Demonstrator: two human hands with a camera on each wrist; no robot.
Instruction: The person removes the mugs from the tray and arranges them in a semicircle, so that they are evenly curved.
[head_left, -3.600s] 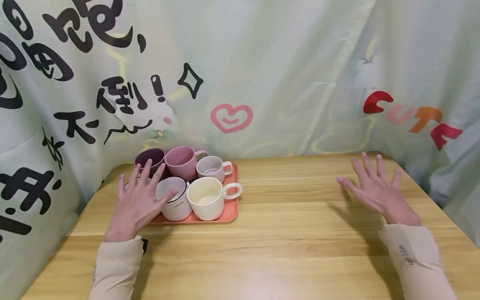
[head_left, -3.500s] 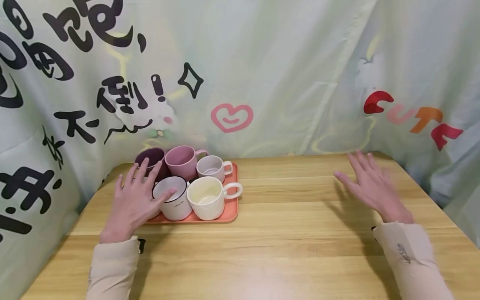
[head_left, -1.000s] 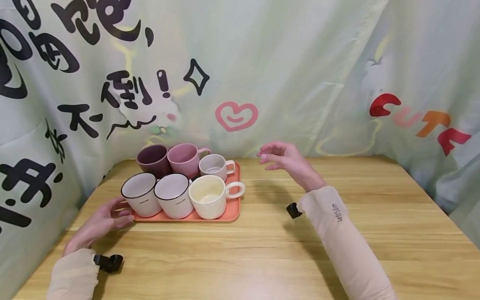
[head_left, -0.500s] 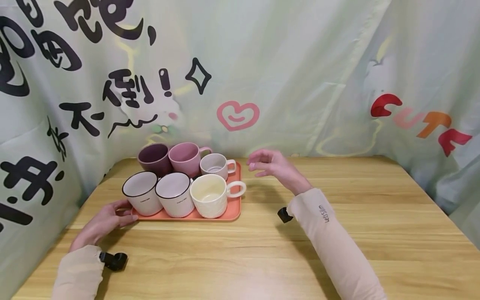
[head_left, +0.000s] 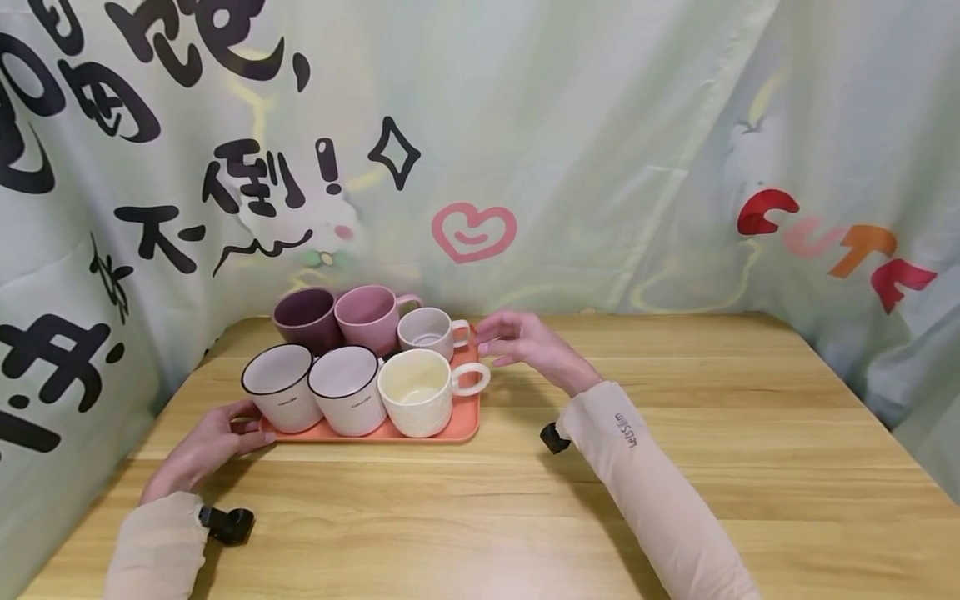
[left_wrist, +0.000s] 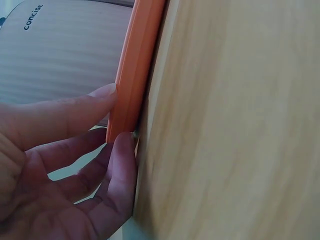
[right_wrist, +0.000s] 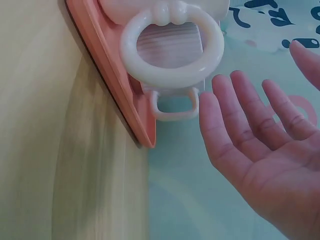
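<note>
An orange tray stands at the left of the table, holding several mugs. Across its front are two black-rimmed white mugs and a cream mug with a round handle. Behind them are a dark purple mug, a pink mug and a small pale mug. My left hand pinches the tray's near left corner; in the left wrist view its thumb lies on the rim, other fingers underneath. My right hand hovers beside the right side, fingers relaxed, apart from the handles in the right wrist view.
The wooden table extends to the right and front of the tray. A printed curtain hangs behind the table's back edge and along both sides. A black wrist camera is strapped at the left sleeve, another camera at the right.
Both hands began spread, the left above the mugs and the right far right. The left came down to the tray's near left corner; the right moved left towards the tray's right side.
</note>
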